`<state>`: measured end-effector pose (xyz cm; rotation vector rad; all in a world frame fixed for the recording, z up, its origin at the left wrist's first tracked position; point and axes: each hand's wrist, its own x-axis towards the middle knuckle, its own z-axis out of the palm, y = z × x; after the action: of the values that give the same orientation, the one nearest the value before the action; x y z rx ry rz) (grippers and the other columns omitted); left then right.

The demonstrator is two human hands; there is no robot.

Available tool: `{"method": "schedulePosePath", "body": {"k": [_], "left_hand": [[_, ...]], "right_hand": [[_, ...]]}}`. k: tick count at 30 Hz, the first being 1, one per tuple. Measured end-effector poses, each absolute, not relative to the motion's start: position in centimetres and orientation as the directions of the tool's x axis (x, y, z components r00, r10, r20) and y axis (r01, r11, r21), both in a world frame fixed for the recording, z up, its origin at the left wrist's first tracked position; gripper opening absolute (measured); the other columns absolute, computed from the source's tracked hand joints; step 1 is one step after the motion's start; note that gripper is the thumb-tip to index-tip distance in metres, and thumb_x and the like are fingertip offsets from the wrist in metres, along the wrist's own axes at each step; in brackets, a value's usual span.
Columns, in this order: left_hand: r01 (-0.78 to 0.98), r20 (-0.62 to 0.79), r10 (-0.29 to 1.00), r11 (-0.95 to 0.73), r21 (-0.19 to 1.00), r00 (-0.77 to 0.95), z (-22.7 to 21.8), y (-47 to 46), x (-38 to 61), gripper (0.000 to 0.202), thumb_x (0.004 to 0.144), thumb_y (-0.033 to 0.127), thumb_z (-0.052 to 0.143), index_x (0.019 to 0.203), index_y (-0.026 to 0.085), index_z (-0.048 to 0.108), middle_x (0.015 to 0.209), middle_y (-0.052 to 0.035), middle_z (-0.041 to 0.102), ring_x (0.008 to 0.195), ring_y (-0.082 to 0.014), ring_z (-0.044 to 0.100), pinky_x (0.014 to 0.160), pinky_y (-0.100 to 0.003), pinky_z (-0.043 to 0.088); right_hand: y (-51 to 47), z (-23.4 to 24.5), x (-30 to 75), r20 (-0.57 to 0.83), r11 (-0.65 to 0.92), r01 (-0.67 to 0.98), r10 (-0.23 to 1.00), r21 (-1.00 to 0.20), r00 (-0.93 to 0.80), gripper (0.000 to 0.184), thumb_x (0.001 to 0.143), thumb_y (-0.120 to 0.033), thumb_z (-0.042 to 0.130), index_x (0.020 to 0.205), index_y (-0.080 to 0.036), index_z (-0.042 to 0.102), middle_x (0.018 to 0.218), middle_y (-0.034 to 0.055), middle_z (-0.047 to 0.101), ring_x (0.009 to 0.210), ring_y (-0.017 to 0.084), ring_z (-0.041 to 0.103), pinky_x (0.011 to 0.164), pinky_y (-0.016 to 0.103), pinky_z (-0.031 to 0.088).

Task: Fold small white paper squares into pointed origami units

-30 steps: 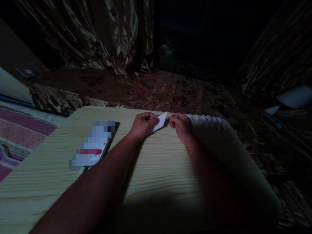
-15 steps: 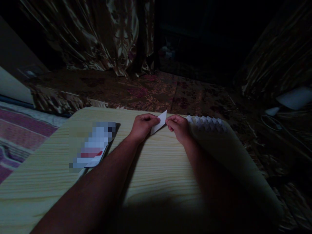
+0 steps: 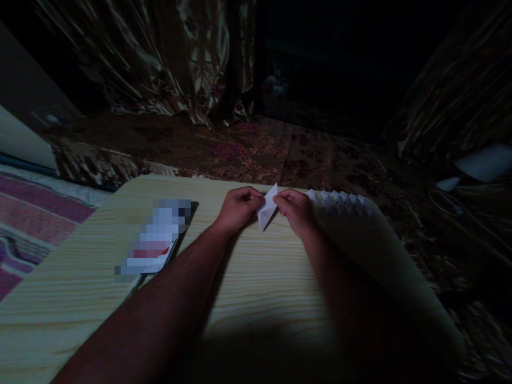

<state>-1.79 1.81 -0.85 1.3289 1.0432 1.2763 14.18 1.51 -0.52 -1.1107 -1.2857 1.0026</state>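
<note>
Shiny curtain [image 3: 208, 58] in bkgd, patterned cloth [image 3: 240, 146] below; striped bedding [image 3: 36, 213] L; pale obj. [image 3: 484, 161] nr R edge.

no legible text, no readable labels, numbers or signs, pixelated item [image 3: 157, 234] unreadable

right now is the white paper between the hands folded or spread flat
Folded: the white paper shows a crease, angled facets and pointed ends.

There are two hands [image 3: 239, 209] [image 3: 295, 209], one held paper [image 3: 268, 209] and one table [image 3: 264, 277].
</note>
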Motion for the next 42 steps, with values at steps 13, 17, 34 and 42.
{"method": "schedulePosePath", "body": {"k": [13,17,34,42], "left_hand": [[-0.008,0.185,0.981,-0.185,0.983,0.063,-0.84,1.94,-1.88,0.016,0.066,0.028,0.071,0.073,0.014,0.066,0.067,-0.0003,0.063,0.056,-0.0087,0.051,0.054,-0.021,0.039],[-0.019,0.164,0.984,-0.163,0.986,0.064,-0.69,1.81,-1.86,0.017,0.064,0.029,0.072,0.071,0.014,0.066,0.065,-0.0002,0.062,0.055,-0.0093,0.051,0.053,-0.021,0.04],[0.022,0.172,0.985,-0.172,0.985,-0.023,-0.43,1.4,-1.51,0.018,0.065,0.03,0.07,0.071,0.013,0.066,0.065,-0.0016,0.064,0.052,-0.0089,0.05,0.05,-0.02,0.038],[0.065,0.205,0.978,-0.202,0.977,-0.045,-0.51,1.33,-1.37,0.018,0.066,0.03,0.069,0.073,0.013,0.067,0.065,-0.0017,0.065,0.052,-0.009,0.051,0.05,-0.02,0.038]], "right_hand": [[1.32,-0.24,14.14,0.175,0.173,0.078,0.984,-0.982,0.027,0.02,0.064,-0.035,0.068,0.066,-0.016,0.06,0.049,-0.0048,0.051,0.043,0.007,0.039,0.045,0.022,0.03],[1.3,-0.29,14.12,0.182,0.18,0.086,0.983,-0.98,0.019,0.019,0.065,-0.034,0.068,0.066,-0.016,0.06,0.05,-0.0046,0.051,0.044,0.007,0.04,0.045,0.022,0.031],[1.28,-0.27,13.95,0.258,0.25,0.15,0.965,-0.957,0.036,0.014,0.067,-0.03,0.064,0.068,-0.017,0.06,0.06,-0.0014,0.06,0.055,0.011,0.052,0.053,0.022,0.039],[1.18,0.02,13.63,0.271,0.261,0.162,0.962,-0.952,0.037,0.011,0.067,-0.026,0.063,0.065,-0.016,0.061,0.058,-0.001,0.059,0.054,0.011,0.052,0.052,0.022,0.039]]}}
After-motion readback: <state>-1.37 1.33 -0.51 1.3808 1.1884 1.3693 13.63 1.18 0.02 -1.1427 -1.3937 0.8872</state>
